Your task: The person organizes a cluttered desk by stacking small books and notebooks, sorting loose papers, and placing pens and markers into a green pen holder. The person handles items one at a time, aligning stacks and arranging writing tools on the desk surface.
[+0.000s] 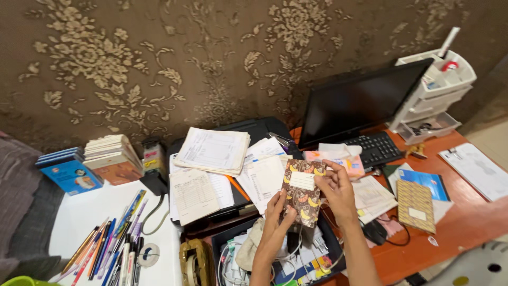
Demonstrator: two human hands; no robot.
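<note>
- Two hands hold one small notebook (pixel 302 191) between them, above the cluttered middle of the worktop (pixel 465 222).
- The notebook has a dark brown cover with a yellow and orange fruit pattern and a pale blank label near its top; it stands roughly upright, tilted slightly.
- The left hand (pixel 279 212) grips its lower left edge, thumb on the front cover and fingers curled behind.
- The right hand (pixel 336 191) pinches its upper right edge, fingertips at the top corner and palm along the side.
- Below the hands lies a dark tray (pixel 222 246) of white cables and small items.
- Behind the notebook spread loose papers (pixel 211 151) and a black keyboard (pixel 377 148) under a dark monitor (pixel 360 103).
- Well to the left, pens and pencils (pixel 108 246) lie on a white surface.
- To the right lies a second, yellowish patterned notebook (pixel 416 205).
</note>
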